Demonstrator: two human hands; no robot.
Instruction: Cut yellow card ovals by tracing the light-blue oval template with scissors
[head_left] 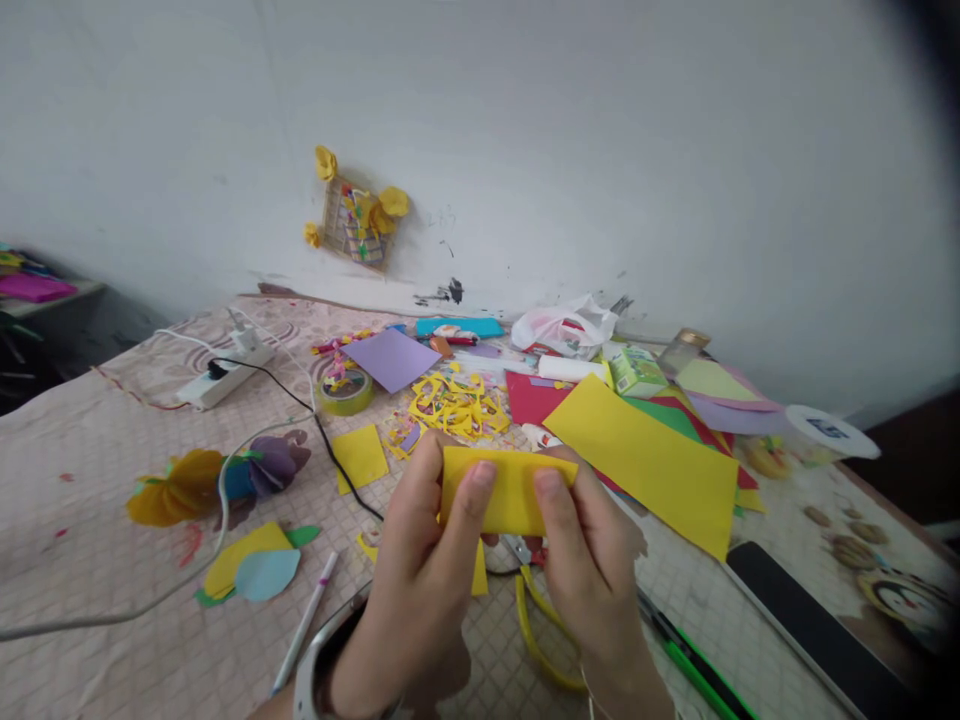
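Both my hands hold one small folded piece of yellow paper [504, 490] in front of me above the table. My left hand [424, 560] pinches its left end with thumb and fingers. My right hand [592, 560] pinches its right end the same way. A white watch band shows on my left wrist. Under my hands lie yellow-handled scissors [536, 620] on the checked tablecloth [90, 470].
A large yellow sheet [649, 460] lies on red and green sheets to the right. Yellow paper scraps [457, 405], a tape roll [345, 392], a purple sheet [391, 358], a power strip [225, 375] with cables, paper flowers [217, 480], a pen [304, 625], green pens [694, 660] and a dark phone [817, 630] lie around.
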